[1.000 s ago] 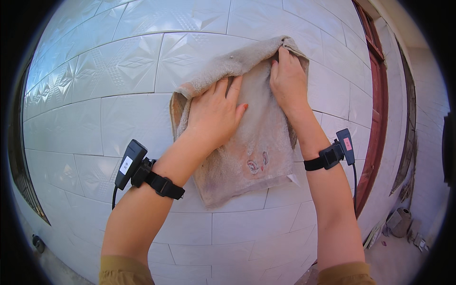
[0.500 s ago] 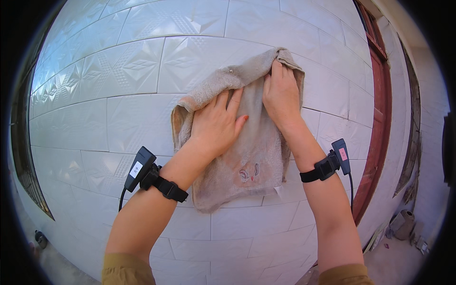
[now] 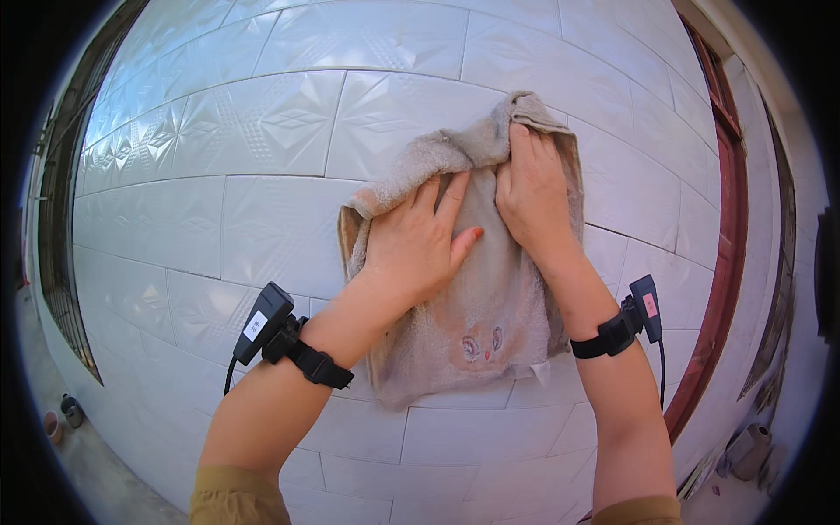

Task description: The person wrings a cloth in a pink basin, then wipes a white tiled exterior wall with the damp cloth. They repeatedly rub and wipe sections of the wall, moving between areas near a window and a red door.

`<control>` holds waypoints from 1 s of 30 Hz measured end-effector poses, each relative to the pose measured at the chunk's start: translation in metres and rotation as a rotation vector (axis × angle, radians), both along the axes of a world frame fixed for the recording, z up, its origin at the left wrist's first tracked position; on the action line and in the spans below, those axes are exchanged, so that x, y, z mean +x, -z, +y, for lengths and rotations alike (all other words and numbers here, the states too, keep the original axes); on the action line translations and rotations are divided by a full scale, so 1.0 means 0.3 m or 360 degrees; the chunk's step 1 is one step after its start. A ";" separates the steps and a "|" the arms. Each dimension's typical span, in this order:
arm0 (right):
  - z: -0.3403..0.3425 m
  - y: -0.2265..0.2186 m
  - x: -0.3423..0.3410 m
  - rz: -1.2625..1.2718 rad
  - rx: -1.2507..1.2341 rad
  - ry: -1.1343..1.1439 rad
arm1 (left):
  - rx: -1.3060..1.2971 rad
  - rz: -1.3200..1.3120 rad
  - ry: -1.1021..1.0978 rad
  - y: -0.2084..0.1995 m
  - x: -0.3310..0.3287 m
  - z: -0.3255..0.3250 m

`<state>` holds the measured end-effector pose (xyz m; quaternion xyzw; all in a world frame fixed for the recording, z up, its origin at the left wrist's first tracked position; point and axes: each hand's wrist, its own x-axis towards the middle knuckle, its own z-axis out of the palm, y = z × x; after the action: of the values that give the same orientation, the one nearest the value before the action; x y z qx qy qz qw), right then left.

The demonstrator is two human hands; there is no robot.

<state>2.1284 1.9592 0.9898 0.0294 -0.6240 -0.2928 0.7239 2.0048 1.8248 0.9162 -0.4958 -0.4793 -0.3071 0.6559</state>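
Observation:
A worn grey-beige towel, with a small embroidered face near its lower edge, is spread against a white tiled wall. Its top edge folds over toward me. My left hand presses flat on the towel's left part, fingers spread, their tips under the fold and the thumb out to the right. Higher up, my right hand lies on the towel near its top right corner. Its fingers are stretched upward, close together, with the tips partly hidden at the fold.
Black straps with small black devices sit on both forearms, cables hanging down. A red door frame stands to the right, a barred window to the left. On the floor are a dark container at lower left and a grey cylinder at lower right.
The view has shifted, so the wall and door frame sit farther right in the picture. Against the tiles, both hands and the towel have slid slightly left. Both hands keep the same pose.

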 end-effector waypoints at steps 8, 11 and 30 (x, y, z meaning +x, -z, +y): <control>-0.134 -0.545 -0.220 0.0169 0.0235 0.0402 | 0.0249 -0.0157 -0.0062 -0.296 -0.159 -0.093; -0.180 -0.675 -0.301 0.0167 0.0225 0.0478 | 0.0381 -0.0060 -0.0125 -0.358 -0.223 -0.121; -0.293 -0.479 -0.362 0.0122 0.0220 0.0325 | 0.0326 0.0019 -0.0207 -0.272 -0.318 -0.231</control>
<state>2.0197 1.8713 1.1336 0.0042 -0.5741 -0.4082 0.7098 1.9094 1.7555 0.9979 -0.3959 -0.4725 -0.3083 0.7245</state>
